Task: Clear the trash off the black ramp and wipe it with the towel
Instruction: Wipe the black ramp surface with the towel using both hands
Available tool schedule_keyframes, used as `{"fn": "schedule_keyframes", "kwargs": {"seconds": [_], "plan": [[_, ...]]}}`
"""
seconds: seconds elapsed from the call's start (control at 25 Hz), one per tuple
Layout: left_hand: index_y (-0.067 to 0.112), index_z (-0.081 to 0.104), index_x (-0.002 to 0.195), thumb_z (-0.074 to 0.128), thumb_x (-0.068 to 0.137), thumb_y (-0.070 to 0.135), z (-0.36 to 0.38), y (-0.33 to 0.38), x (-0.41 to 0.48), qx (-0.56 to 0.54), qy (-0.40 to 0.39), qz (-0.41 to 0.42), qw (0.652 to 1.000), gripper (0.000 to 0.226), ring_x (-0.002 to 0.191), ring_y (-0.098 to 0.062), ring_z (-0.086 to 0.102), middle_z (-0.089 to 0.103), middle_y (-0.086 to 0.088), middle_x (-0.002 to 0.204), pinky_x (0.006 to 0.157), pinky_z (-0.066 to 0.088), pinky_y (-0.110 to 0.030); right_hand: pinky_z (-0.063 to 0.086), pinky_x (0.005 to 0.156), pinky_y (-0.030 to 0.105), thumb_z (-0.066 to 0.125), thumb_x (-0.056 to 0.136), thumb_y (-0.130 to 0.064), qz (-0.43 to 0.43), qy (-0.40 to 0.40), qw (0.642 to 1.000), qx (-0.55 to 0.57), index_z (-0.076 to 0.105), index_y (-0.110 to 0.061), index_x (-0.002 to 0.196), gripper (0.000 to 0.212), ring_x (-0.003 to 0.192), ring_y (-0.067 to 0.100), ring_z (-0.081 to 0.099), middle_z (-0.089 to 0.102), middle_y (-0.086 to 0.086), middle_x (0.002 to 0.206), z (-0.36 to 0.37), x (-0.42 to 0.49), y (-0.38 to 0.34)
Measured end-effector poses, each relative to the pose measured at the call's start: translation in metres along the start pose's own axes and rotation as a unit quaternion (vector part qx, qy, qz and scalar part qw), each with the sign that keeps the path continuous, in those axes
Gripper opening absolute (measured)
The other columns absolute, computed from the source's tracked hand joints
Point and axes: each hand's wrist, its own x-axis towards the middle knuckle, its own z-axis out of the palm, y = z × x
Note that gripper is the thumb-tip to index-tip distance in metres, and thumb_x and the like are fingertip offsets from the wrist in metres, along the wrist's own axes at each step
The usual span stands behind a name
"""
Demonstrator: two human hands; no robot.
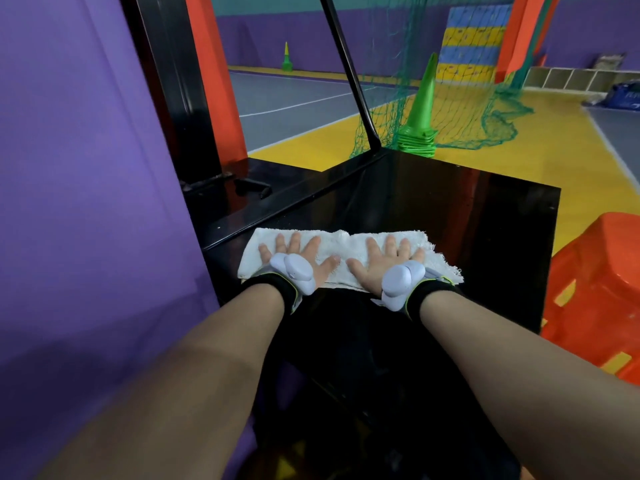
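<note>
Head view | left hand (298, 258) and right hand (388, 259) flat, fingers spread, side by side pressing white terry-cloth towel (341, 242) onto glossy black ramp (450, 209) | towel under both palms, soft, light, likely bunches | push from palms, no pinch needed

No legible text anywhere.

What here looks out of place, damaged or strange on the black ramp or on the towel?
Little stands out. The towel lies flat under the left hand and the right hand, both spread open; its right edge is frayed with loose threads. No trash shows on the visible part of the black ramp. A green net lies bunched on the floor behind.
</note>
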Motion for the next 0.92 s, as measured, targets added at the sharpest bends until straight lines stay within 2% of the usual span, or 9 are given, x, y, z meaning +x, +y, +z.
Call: {"fn": "schedule_keyframes", "kwargs": {"seconds": [0.16,0.28,0.4,0.44,0.68,0.92], "plan": [[0.051,-0.007,0.141,-0.007,0.048,0.091,0.009,-0.003,0.053,-0.013,0.016,-0.007,1.000,0.102,0.144,-0.031,-0.011,-0.007,0.005,0.159,0.106,-0.009,-0.060,0.002,0.115,0.055,0.023,0.091,-0.065,-0.007,-0.004,1.000,0.002,0.014,-0.028,0.151,0.071,0.145,0.035,0.001,0.006,0.008,0.160,0.005,0.053,-0.006],[0.059,-0.023,0.121,-0.010,0.044,0.093,0.012,-0.007,0.094,0.018,-0.003,0.026,0.999,0.085,0.144,-0.031,-0.011,-0.008,0.007,0.158,0.111,-0.005,-0.057,0.002,0.114,0.056,0.022,0.089,-0.068,-0.012,-0.005,1.000,-0.006,0.014,-0.030,0.151,0.073,0.145,0.035,0.001,0.005,0.008,0.161,0.014,0.093,-0.007],[0.052,-0.008,0.141,-0.019,0.028,0.097,0.012,-0.007,0.125,-0.009,0.004,0.008,1.000,0.122,0.145,-0.027,-0.009,-0.004,0.006,0.159,0.113,-0.004,-0.053,0.001,0.112,0.057,0.021,0.087,-0.070,-0.025,-0.012,1.000,0.004,0.014,-0.030,0.151,0.076,0.145,0.037,0.001,0.007,0.009,0.160,0.020,0.121,-0.005],[0.049,-0.003,0.143,-0.019,0.026,0.097,0.010,-0.007,0.129,-0.006,0.008,0.002,1.000,0.128,0.145,-0.027,-0.008,-0.003,0.006,0.159,0.113,-0.003,-0.052,0.000,0.112,0.058,0.020,0.086,-0.071,-0.028,-0.019,0.999,0.003,0.014,-0.030,0.152,0.077,0.145,0.037,0.001,0.007,0.009,0.160,0.022,0.126,-0.005],[0.042,0.002,0.147,-0.016,0.030,0.096,0.003,-0.001,0.122,0.002,0.000,0.011,1.000,0.131,0.146,-0.025,-0.007,-0.002,0.002,0.160,0.114,-0.002,-0.052,-0.005,0.111,0.060,0.017,0.086,-0.070,-0.020,-0.004,1.000,-0.003,0.012,-0.031,0.151,0.077,0.146,0.035,-0.005,0.001,0.008,0.161,0.032,0.130,-0.007],[0.042,-0.002,0.147,-0.007,0.042,0.093,-0.003,-0.007,0.077,-0.001,-0.006,-0.019,1.000,0.116,0.143,-0.034,-0.011,-0.005,0.002,0.160,0.111,-0.007,-0.056,0.000,0.111,0.056,0.006,0.072,-0.077,-0.044,0.003,0.999,0.008,0.011,-0.037,0.149,0.087,0.146,0.033,-0.001,0.004,0.005,0.161,0.033,0.109,-0.002]]}}
